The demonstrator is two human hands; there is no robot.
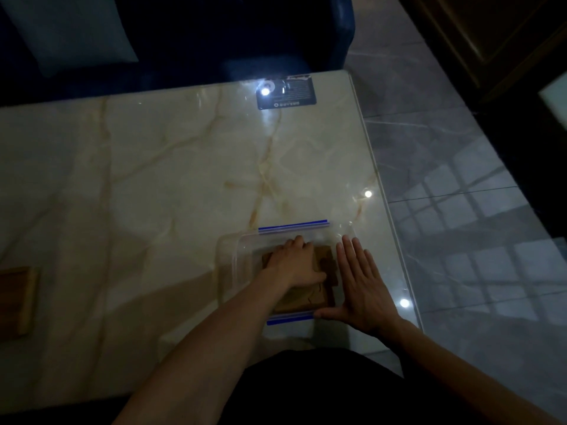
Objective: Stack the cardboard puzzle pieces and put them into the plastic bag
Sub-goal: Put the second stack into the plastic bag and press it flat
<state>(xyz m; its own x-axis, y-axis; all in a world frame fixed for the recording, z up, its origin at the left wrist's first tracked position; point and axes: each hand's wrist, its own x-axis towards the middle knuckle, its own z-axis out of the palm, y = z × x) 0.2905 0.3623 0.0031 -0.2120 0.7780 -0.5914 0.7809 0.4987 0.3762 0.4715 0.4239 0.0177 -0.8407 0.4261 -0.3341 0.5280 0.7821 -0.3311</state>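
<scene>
A stack of brown cardboard puzzle pieces (325, 286) lies in a clear plastic bag (242, 256) with blue zip strips, near the marble table's right front corner. My left hand (294, 262) lies on top of the stack, its fingers curled over the far edge. Whether that hand is inside the bag or pressing through the film I cannot tell. My right hand (359, 286) rests flat on the bag's right side with the fingers spread. Its thumb touches the near blue strip, and it holds nothing.
A wooden board (17, 299) lies at the table's left edge. A dark printed card (287, 92) sits at the far edge. The table's right edge (388, 210) runs close to the bag, with grey tiled floor beyond. A dark blue sofa stands behind.
</scene>
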